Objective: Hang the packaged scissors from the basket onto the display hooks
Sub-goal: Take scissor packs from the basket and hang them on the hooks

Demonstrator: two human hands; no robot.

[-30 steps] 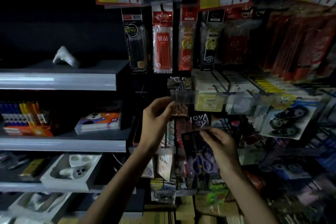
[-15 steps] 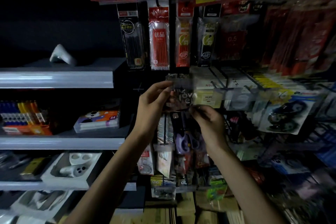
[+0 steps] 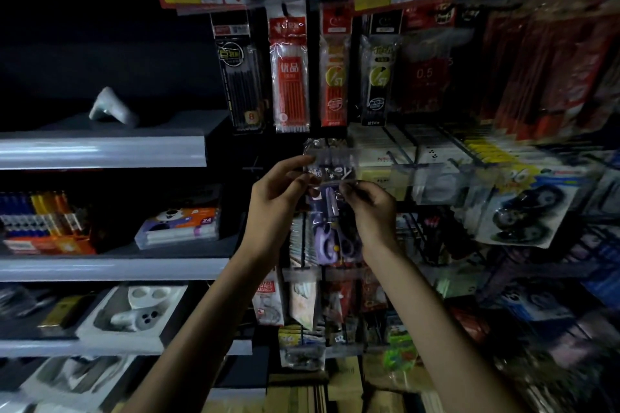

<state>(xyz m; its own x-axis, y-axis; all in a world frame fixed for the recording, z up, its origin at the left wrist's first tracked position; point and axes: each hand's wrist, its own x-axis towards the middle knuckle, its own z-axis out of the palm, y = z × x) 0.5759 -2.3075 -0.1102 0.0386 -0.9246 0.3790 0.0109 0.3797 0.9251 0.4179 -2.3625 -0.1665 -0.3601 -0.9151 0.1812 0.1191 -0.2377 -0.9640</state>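
Right grip: thumb and fingertips of the right hand (image 3: pixel 372 211) are pressed together, pinching the top right edge of the packaged scissors (image 3: pixel 330 235) at the header card. Left grip: index and thumb of the left hand (image 3: pixel 273 201) close in at the card's top left corner, right where the clear label flap (image 3: pixel 332 157) overlaps it. We cannot tell whether they hold the card, the flap or both.

The pack hangs straight below the two grips, long axis vertical, header up, purple handles at the bottom. It sits between the hands, touching both, just under the flap.

The display hook is hidden behind the flap and card, so we cannot tell if the hang hole is on it yet. We judge this as the threading step, close to done for this pack.

What the next move turns on: the hole lies just above the right grip. The hook tip is probably right behind it, so the push goes away from us, into the wall. Both hands are equally near; the right one carries the pack.

Both forearms rise from below, palms roughly facing each other.

Around them: refill packs (image 3: pixel 289 67) hang above, correction tape cards (image 3: pixel 523 211) to the right, and a grey shelf (image 3: pixel 100 151) to the left, well apart.
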